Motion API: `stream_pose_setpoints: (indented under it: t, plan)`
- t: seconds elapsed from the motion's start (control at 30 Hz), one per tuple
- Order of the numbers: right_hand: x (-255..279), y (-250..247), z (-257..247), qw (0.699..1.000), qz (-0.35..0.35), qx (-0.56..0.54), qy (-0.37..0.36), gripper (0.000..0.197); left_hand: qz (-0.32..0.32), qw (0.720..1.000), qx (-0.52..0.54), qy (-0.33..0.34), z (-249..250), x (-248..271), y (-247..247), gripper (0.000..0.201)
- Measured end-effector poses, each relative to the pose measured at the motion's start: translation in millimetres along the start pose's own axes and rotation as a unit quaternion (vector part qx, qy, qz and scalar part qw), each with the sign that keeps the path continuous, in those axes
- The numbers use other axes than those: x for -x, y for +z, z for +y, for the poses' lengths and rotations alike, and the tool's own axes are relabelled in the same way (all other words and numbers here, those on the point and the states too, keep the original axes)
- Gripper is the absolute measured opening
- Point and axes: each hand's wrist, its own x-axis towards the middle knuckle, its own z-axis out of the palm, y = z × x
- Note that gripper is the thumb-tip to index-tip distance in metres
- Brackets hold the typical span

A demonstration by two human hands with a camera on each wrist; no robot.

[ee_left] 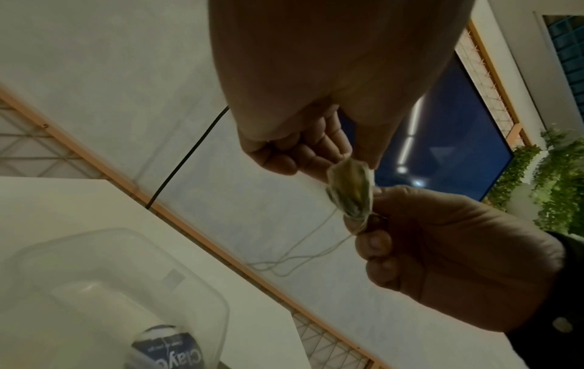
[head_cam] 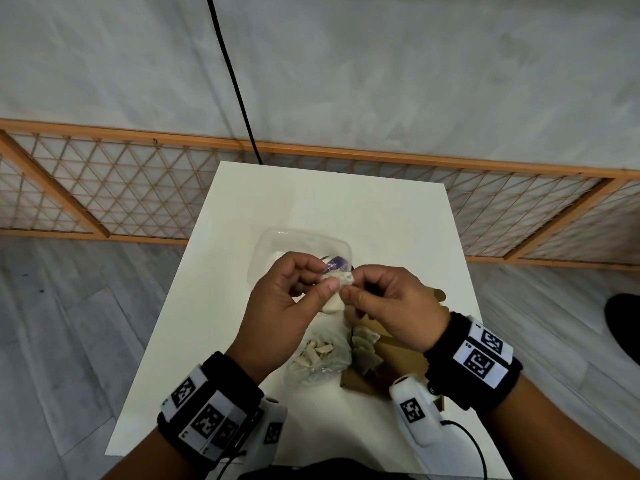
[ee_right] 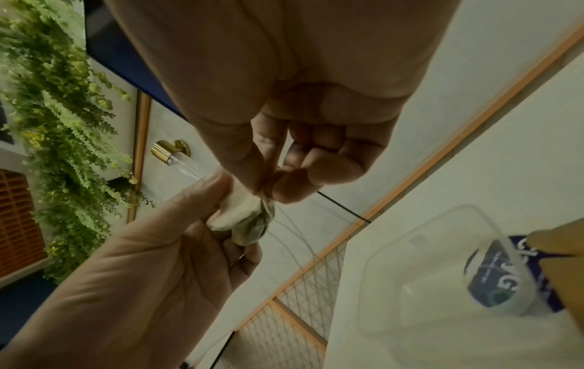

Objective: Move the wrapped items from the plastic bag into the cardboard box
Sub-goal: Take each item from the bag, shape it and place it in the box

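wrapped item: a small pale sachet (head_cam: 341, 280) with a thin string (ee_left: 303, 252) trailing from it, held up in the air between both hands, above the desk (head_cam: 381, 220) and forward of bag and box.
why held so: both hands grip opposite ends, probably to free the tangled string before it goes into the box.
left hand: left hand (head_cam: 294, 306) raised, palm turned inward, thumb and fingers (ee_left: 319, 139) pinching the upper end of the sachet.
right hand: right hand (head_cam: 394, 306) level with it, thumb and forefinger pinching the gathered end where the string leaves; the other fingers curl in.
plastic bag: plastic bag (head_cam: 317, 358) lies on the desk below the wrists, more sachets still inside.
cardboard box: cardboard box (head_cam: 398, 355) just beside the bag on its right, open, a few sachets already in it.
beyond: clear plastic tub (head_cam: 277, 240) with a labelled container (ee_right: 493, 279) inside.
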Motion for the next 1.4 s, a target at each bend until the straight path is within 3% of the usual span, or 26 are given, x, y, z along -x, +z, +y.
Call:
stream_pose_setpoints:
  t: [0.17,0.4,0.7,0.83,1.1,1.27,1.4]
  plan:
    - [36,-39,15,0.996,0.005,0.085,0.025,0.02,0.004,0.997,-0.05,-0.054,-24,12,-7,0.013]
    - [76,-69,86,0.958,-0.029,0.226,0.174,0.016,-0.06,0.954,-0.258,-0.137,-86,32,-33,0.008]
    - [39,-39,196,0.908,0.092,0.22,0.346,0.021,-0.139,0.922,-0.329,-0.149,-108,40,-31,0.004]
    - [29,-31,211,0.896,0.13,0.24,0.35,0.014,-0.153,0.909,-0.35,-0.17,-113,44,-31,0.007]
    - [32,-22,209,0.9,0.166,0.236,0.327,0.038,-0.149,0.905,-0.338,-0.212,-112,49,-36,0.012]
    - [40,-21,202,0.886,0.16,0.279,0.335,0.032,-0.153,0.904,-0.339,-0.212,-113,52,-36,0.014]
    - [49,-23,201,0.886,0.166,0.312,0.3,0.022,-0.15,0.907,-0.333,-0.209,-114,51,-35,0.013]
